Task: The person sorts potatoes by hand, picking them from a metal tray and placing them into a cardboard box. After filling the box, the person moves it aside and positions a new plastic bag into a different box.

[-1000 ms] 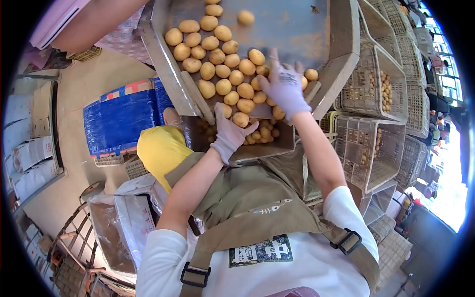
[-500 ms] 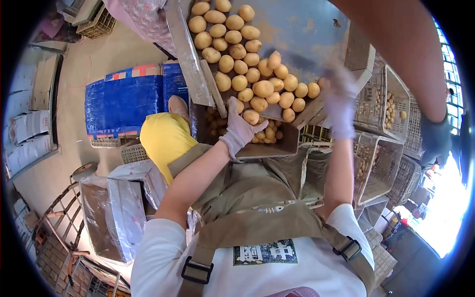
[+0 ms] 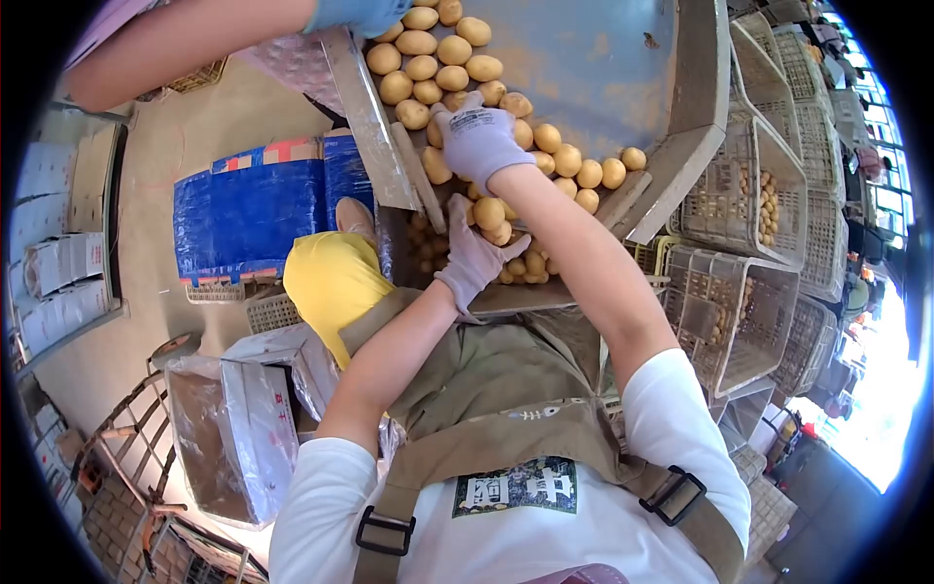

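Observation:
Yellow potatoes [image 3: 454,50] lie in a crowded band along the left side and lower lip of a blue-grey sorting tray [image 3: 584,58]. My right hand [image 3: 480,146], in a pale glove, reaches over this band with its fingers stretched onto the potatoes; the contact under its palm is hidden. At the lip's opening my left hand [image 3: 471,255], gloved too, is spread with thumb and fingers apart beside a few potatoes [image 3: 490,214]. Below it, a container [image 3: 525,295] holds more potatoes, partly covered by my left hand and forearm.
Another person's arm with a blue glove [image 3: 365,14] crosses the top left. Stacked plastic crates [image 3: 725,341], some with potatoes, stand on the right. A blue-wrapped box [image 3: 248,209] and white cartons [image 3: 258,419] are on the left. Wooden boards [image 3: 375,117] edge the tray.
My right hand has swung from the tray's right side leftward onto the potatoes. My left hand stays at the opening. Another person's arm has left the upper right; a blue-gloved arm now shows upper left.

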{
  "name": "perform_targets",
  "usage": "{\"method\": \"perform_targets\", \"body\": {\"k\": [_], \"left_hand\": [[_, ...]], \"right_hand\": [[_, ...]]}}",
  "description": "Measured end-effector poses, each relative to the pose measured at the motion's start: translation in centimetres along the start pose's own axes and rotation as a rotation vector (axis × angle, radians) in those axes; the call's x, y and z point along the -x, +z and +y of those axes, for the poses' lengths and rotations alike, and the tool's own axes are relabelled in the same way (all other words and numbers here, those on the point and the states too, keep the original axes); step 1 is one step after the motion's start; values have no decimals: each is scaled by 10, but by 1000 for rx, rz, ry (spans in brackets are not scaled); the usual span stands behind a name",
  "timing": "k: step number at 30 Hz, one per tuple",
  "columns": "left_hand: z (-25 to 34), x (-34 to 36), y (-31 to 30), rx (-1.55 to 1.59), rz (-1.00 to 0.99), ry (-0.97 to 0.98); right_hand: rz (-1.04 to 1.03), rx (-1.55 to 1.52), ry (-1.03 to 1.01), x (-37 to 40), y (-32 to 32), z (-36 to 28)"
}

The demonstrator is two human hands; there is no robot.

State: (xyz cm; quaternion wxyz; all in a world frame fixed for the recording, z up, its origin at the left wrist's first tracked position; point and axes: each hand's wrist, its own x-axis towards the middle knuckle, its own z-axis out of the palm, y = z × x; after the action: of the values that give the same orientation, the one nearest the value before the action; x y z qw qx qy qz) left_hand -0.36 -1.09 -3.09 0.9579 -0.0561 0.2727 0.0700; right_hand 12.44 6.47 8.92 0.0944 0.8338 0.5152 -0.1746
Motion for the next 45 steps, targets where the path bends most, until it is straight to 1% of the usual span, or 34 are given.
{"method": "perform_targets", "body": {"k": [1, 3, 4, 7, 8, 11, 12, 13, 15, 17, 18, 19, 20, 21, 23, 25, 26, 27, 29, 31, 33, 35, 37, 38, 39, 40, 41, 42, 45], "left_hand": [[1, 1, 1, -5, 1, -7], [3, 2, 2, -16, -63, -24], [3, 4, 2, -16, -93, -32], [-1, 12, 9, -61, 41, 13], [0, 11, 4, -109, 25, 14], [-1, 13, 2, -39, -5, -6], [-1, 13, 3, -35, -4, -10], [1, 12, 4, -35, -6, -15], [2, 12, 3, -23, -1, -31], [2, 11, 3, -15, -6, -23], [2, 11, 3, -13, -5, -21], [3, 14, 8, -29, 29, -10], [4, 17, 15, -47, 63, -1], [3, 19, 19, -68, 96, 6], [3, 19, 20, -61, 102, -5], [2, 16, 19, -68, 109, -10], [2, 15, 18, -72, 102, -11], [2, 13, 20, -87, 89, -1], [0, 16, 19, -116, 81, 14], [0, 16, 17, -120, 76, 2], [1, 14, 14, -130, 77, 6], [3, 9, -3, -56, -110, -53], [0, 15, 6, -58, -1, -21], [0, 13, 11, -59, 46, -4], [1, 11, 10, -62, 47, 3], [0, 10, 7, -66, 54, 5], [-2, 10, 5, -71, 61, 7], [-2, 10, 8, -73, 99, 8], [-3, 9, 10, -38, 161, 5]], "right_hand": [[-13, 14, 22, -2, -1, -4], [-46, 33, 66, -8, 1, -10], [89, -7, 34, -8, 14, -6], [58, -245, -147, -6, 13, 27], [-50, -251, -87, -7, 9, 28], [-53, -296, -15, -11, 11, 19], [60, -479, -37, -10, 21, 25], [225, -621, -82, -1, 24, 29], [544, -900, -171, 41, 38, 33], [772, -832, -151, 101, 46, 49], [863, -666, -140, 138, 48, 61], [930, -617, -107, 176, 65, 78], [965, -649, -35, 214, 93, 100], [969, -654, 77, 254, 110, 112], [629, -501, 365, 332, 147, 147], [161, 43, 683, 366, 144, 148], [346, -99, 705, 373, 165, 160], [434, -124, 610, 359, 154, 155], [590, -181, 423, 301, 101, 121], [615, -275, 230, 247, 71, 84], [603, -398, -133, 196, 57, 64], [568, -236, -204, 155, 63, 55], [549, -97, -172, 119, 67, 71], [693, -64, -162, 97, 60, 67], [782, -157, -165, 78, 47, 56], [823, -184, -268, 55, 40, 53], [822, -79, -259, 31, 46, 47], [614, 76, -153, 13, 50, 41], [295, 134, -11, -13, 28, 36]]}}
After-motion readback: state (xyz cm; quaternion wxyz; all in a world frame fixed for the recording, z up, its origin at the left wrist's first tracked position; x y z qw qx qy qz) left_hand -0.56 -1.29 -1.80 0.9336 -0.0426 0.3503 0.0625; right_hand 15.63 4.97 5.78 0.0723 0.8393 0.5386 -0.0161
